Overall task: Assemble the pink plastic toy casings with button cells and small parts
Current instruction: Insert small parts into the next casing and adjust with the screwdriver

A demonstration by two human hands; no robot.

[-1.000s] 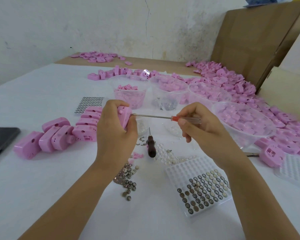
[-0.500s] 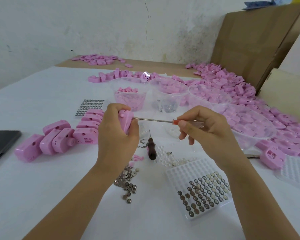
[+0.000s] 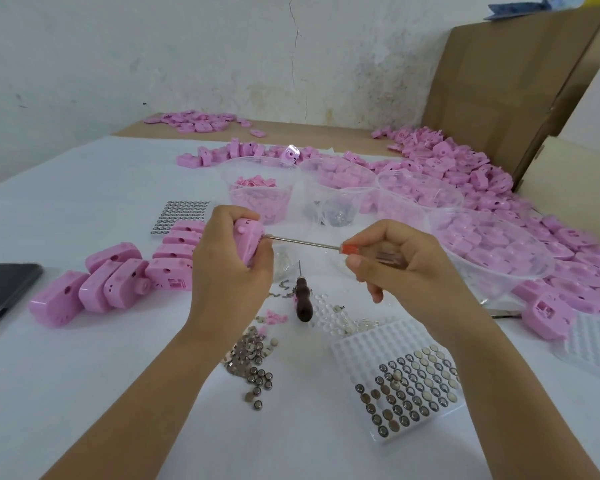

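Observation:
My left hand (image 3: 229,271) grips a pink toy casing (image 3: 248,239) above the table, fingers curled round it. My right hand (image 3: 406,268) pinches the clear, red-tipped handle of a screwdriver (image 3: 305,242), whose metal shaft runs left and meets the casing's side. Below the hands lie a loose heap of button cells (image 3: 252,358) and a white tray (image 3: 357,348) partly filled with cells. A dark-handled awl (image 3: 303,301) lies between them, with small screws and clear parts around it.
Finished pink casings (image 3: 118,275) stand in a row at the left, beside a dark tablet (image 3: 0,289). Clear bowls of pink parts (image 3: 492,247) sit behind the hands. Loose casings (image 3: 465,168) are piled at the right, against cardboard boxes (image 3: 499,81).
Both hands with casing and screwdriver have stayed in nearly the same place. The right fingers have shifted slightly on the handle.

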